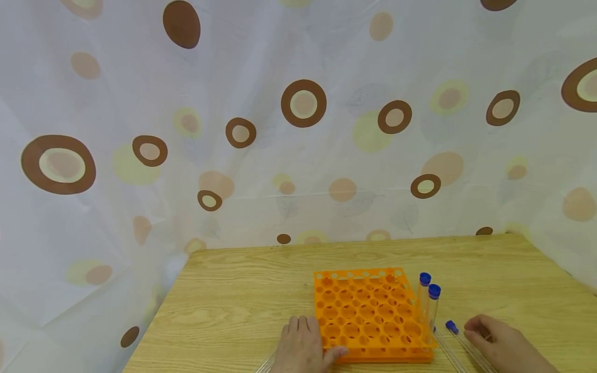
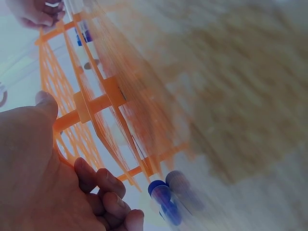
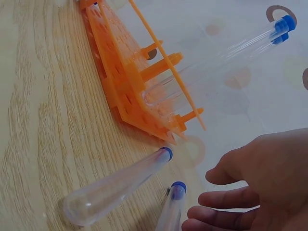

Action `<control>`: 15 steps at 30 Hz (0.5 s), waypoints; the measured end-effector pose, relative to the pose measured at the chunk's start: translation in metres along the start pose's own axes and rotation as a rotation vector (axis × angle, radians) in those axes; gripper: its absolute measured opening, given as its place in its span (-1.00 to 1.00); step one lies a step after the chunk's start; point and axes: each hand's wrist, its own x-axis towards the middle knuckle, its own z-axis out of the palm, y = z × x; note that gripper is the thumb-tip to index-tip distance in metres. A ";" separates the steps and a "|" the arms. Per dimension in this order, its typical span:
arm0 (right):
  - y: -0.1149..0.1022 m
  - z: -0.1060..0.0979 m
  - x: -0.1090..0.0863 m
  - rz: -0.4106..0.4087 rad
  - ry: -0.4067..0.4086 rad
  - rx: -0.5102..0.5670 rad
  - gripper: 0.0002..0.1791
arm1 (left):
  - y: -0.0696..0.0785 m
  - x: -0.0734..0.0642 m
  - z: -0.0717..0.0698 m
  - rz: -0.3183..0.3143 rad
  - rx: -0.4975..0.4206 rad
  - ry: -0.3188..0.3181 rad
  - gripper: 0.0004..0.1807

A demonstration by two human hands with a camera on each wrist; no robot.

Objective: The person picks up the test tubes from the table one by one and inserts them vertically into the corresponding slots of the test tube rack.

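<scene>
An orange test tube rack (image 1: 364, 311) stands on the table, and my left hand (image 1: 300, 344) grips its near left corner, thumb on the front edge and fingers along the left side. Two clear tubes with blue caps (image 1: 434, 291) stand upright in holes at the rack's right edge. To the right of the rack lie two more capped tubes, one test tube (image 3: 118, 187) close to the rack and another tube (image 3: 171, 207) farther right. Beside that second tube's cap hovers my right hand (image 1: 506, 342), fingers loosely bent and apart from the thumb, holding nothing.
Glassy tubes (image 1: 266, 364) lie partly hidden left of my left hand; blue caps (image 2: 158, 187) show in the left wrist view. The wood-grain table (image 1: 233, 290) meets a dotted white curtain (image 1: 261, 171) behind and at both sides.
</scene>
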 end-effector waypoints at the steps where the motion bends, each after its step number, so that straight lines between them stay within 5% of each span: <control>1: 0.001 0.001 0.000 0.003 -0.004 -0.004 -0.70 | 0.000 0.000 0.000 0.002 0.006 0.004 -0.15; 15: 0.014 0.012 0.002 -0.071 -0.050 -0.036 -0.86 | 0.000 0.000 0.001 0.004 -0.005 0.003 -0.16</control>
